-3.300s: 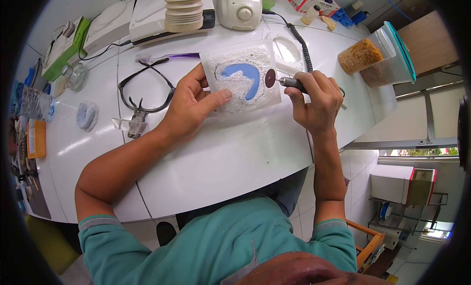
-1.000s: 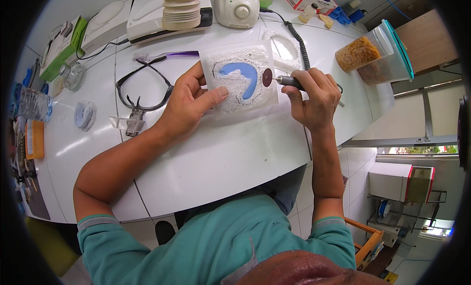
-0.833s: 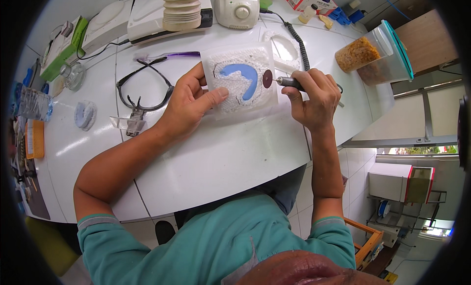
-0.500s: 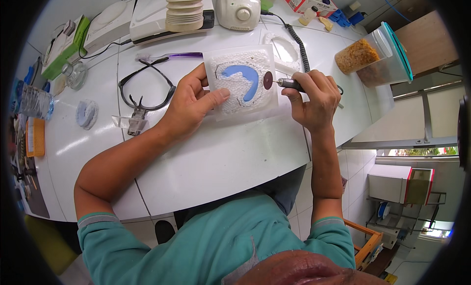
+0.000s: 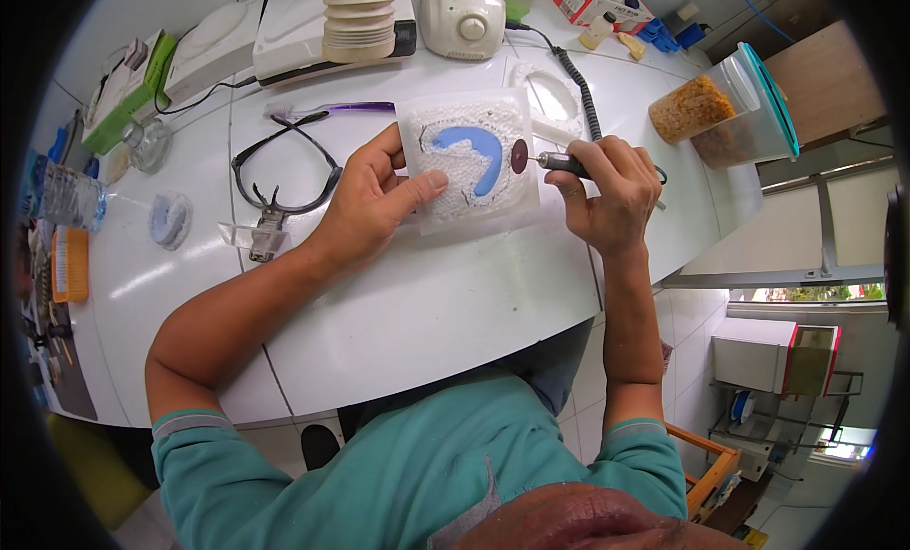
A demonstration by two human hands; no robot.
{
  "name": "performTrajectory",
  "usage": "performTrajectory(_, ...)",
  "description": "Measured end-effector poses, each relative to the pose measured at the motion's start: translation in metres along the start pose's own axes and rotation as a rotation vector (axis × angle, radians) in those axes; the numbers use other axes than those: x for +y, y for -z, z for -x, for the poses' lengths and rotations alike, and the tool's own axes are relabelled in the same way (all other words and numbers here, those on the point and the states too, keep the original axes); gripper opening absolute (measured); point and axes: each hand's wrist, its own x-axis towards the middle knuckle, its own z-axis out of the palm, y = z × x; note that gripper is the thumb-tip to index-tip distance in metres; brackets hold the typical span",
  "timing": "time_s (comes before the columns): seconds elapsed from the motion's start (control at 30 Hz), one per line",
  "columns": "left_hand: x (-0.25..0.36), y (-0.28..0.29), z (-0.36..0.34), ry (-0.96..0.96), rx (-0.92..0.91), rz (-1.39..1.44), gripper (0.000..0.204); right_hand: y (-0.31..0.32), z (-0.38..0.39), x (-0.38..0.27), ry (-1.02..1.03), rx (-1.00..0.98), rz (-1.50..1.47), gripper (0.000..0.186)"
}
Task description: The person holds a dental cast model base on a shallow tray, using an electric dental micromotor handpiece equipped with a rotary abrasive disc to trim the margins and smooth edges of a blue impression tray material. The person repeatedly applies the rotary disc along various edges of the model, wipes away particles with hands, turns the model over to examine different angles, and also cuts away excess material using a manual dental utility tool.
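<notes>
My left hand (image 5: 374,190) grips the left edge of a square translucent plastic sheet (image 5: 517,105), thumb on top and fingers behind. White bead-like texture fills most of the sheet's face, around a blue U-shaped arch (image 5: 488,166), with thin dark lines scored near it. In my right hand (image 5: 611,190) is a black rotary handpiece (image 5: 564,162), held like a pen. Its thin shaft carries a dark red-brown disc (image 5: 519,156), which overlaps the sheet's right margin. Whether the disc touches the plastic I cannot tell. The sheet is held above the white table.
Glasses with clip-on loupes (image 5: 284,176), a purple toothbrush (image 5: 351,107) and a clear moulded piece (image 5: 171,218) lie to the left. Behind stand a white control unit (image 5: 463,24) and a ribbed hose (image 5: 358,19). The handpiece's coiled cord (image 5: 580,86) runs back. Plastic containers (image 5: 735,109) stand right.
Almost nothing differs; the whole view has shifted very slightly. Both hands keep their hold, and the disc stays at the sheet's right margin.
</notes>
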Motion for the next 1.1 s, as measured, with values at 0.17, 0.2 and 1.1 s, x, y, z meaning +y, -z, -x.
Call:
performTrajectory(0.17, 0.000, 0.000, -0.001, 0.004, -0.010, 0.009, 0.055, -0.002, 0.002, 0.003, 0.001, 0.014, -0.022, 0.043)
performTrajectory(0.2, 0.000, 0.000, -0.001, 0.010, -0.010, 0.016, 0.058, -0.001, 0.001, 0.003, 0.002, 0.014, -0.022, 0.043)
performTrajectory(1.1, 0.000, 0.000, 0.000, -0.019, -0.032, -0.030, 0.056, 0.001, 0.002, 0.011, 0.049, 0.063, -0.075, 0.046)
